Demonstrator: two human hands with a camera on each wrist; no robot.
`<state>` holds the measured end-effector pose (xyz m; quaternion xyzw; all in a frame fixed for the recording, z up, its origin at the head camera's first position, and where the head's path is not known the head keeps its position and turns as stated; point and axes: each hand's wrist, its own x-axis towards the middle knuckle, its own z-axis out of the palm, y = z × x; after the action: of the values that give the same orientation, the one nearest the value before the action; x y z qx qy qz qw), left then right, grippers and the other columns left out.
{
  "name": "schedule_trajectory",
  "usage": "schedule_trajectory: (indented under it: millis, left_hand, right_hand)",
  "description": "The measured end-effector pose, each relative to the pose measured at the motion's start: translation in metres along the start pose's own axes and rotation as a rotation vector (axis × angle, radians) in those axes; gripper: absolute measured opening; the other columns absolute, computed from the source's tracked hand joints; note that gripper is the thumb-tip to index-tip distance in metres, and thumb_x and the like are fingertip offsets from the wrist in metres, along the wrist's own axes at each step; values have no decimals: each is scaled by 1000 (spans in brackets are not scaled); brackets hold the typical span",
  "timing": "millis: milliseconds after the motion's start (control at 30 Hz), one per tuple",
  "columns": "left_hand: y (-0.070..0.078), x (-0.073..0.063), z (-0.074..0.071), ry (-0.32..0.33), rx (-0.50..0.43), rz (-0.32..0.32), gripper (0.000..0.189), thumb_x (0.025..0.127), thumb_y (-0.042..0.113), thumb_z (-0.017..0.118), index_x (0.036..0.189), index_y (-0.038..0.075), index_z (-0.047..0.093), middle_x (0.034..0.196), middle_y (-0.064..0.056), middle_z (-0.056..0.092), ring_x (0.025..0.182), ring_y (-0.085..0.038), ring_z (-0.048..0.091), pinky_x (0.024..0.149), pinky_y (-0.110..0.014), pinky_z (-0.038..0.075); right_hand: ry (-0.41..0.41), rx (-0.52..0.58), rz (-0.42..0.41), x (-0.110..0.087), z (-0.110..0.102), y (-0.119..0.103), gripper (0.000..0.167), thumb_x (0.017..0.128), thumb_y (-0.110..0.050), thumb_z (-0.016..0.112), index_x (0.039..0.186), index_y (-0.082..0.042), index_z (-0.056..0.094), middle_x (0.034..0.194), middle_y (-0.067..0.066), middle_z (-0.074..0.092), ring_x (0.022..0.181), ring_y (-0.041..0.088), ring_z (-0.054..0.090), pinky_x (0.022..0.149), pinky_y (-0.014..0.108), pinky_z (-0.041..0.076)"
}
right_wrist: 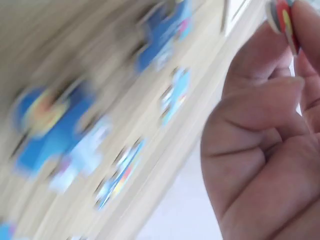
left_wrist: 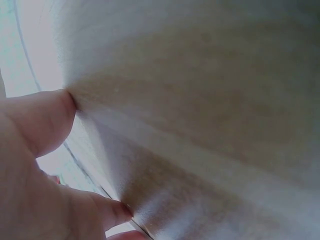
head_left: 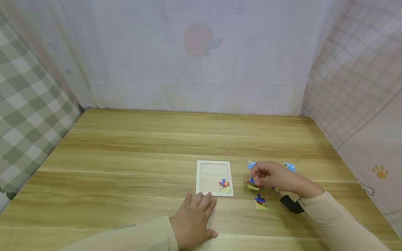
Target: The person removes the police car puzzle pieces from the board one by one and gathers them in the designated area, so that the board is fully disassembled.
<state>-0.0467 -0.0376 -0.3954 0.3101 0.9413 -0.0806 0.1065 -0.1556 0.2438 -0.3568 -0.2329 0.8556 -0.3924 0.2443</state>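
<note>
My left hand (head_left: pixel 192 220) lies spread on the table, its fingertips at the lower rim of a shallow white puzzle tray (head_left: pixel 198 178). In the tray's lower right corner sits one jigsaw piece (head_left: pixel 224 188), red, blue and green. To the right of the tray, my right hand (head_left: pixel 277 178) pinches a jigsaw piece (right_wrist: pixel 286 22) between thumb and finger; red and yellow show on it in the right wrist view. Its other fingers are curled in. Just below that hand in the head view lies a yellow-green and blue jigsaw piece (head_left: pixel 260 204).
Several loose jigsaw pieces lie around the right hand, among them a blue one (head_left: pixel 251 165) behind it and another blue one (head_left: pixel 290 167) farther right. A black object (head_left: pixel 292 204) shows at the right wrist. Cloth curtains (head_left: pixel 150 69) enclose the wooden table (head_left: pixel 125 146).
</note>
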Motion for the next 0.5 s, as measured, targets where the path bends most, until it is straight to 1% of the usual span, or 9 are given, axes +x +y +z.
schedule_trajectory:
  millis: [133, 267, 400, 500]
  left_hand:
    - [-1, -1, -1, 1, 0, 3, 80, 89, 70, 40, 151, 20, 34, 154, 3, 33, 138, -22, 34, 108, -47, 34]
    - [-1, -1, -1, -5, -3, 5, 80, 89, 70, 40, 151, 20, 33, 155, 3, 32, 139, -22, 33, 108, -47, 34]
    - [0, -1, 0, -1, -6, 2, 80, 89, 70, 41, 151, 20, 34, 154, 3, 32, 138, -22, 34, 108, -47, 34]
    - [0, -1, 0, 5, 3, 0, 80, 89, 70, 41, 151, 19, 34, 154, 3, 33, 138, -22, 34, 108, -46, 34]
  right_hand:
    - [-20, 5, -5, -14, -7, 11, 8, 89, -5, 65, 94, 0, 60, 78, 1, 60, 69, 10, 56, 60, 25, 48]
    - [-38, 3, 20, -27, -11, 21, 5, 90, -1, 62, 94, -1, 60, 79, 0, 59, 69, 8, 55, 60, 24, 47]
    - [-73, 27, 37, -39, -13, 31, 13, 87, 8, 55, 96, 0, 59, 78, -1, 58, 69, 5, 53, 60, 22, 45]
    - [-96, 44, 34, -46, -15, 37, 22, 81, 14, 49, 97, 2, 58, 78, -2, 58, 68, 5, 52, 59, 22, 45]
